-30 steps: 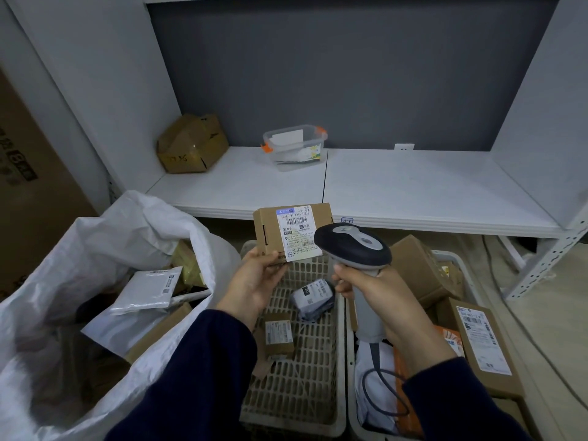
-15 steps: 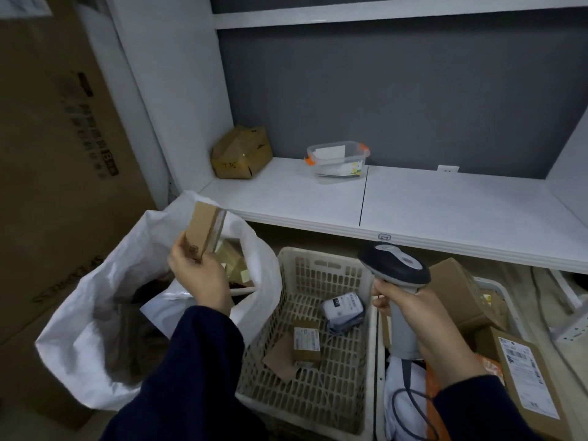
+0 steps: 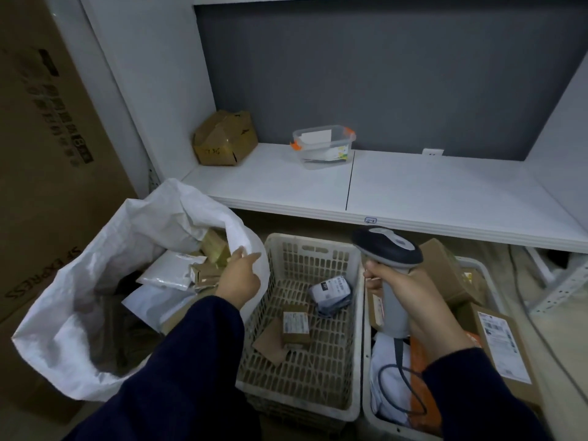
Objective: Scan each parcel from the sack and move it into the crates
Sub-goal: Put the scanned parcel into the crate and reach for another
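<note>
Hovering at the sack point(image 3: 95, 281) mouth, the left hand point(image 3: 238, 278) shows loose, empty fingers point(image 3: 253, 257), a small brown parcel point(image 3: 203, 273) just beside them. The right hand point(image 3: 410, 297) grasps the scanner point(image 3: 386, 249) over the right crate point(image 3: 397, 429).

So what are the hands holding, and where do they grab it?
The right hand grips the scanner by its grey handle. The left hand holds nothing, open over the sack.

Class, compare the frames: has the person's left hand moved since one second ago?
Yes. The left hand went leftward, from above the beige crate to the sack mouth.
</note>
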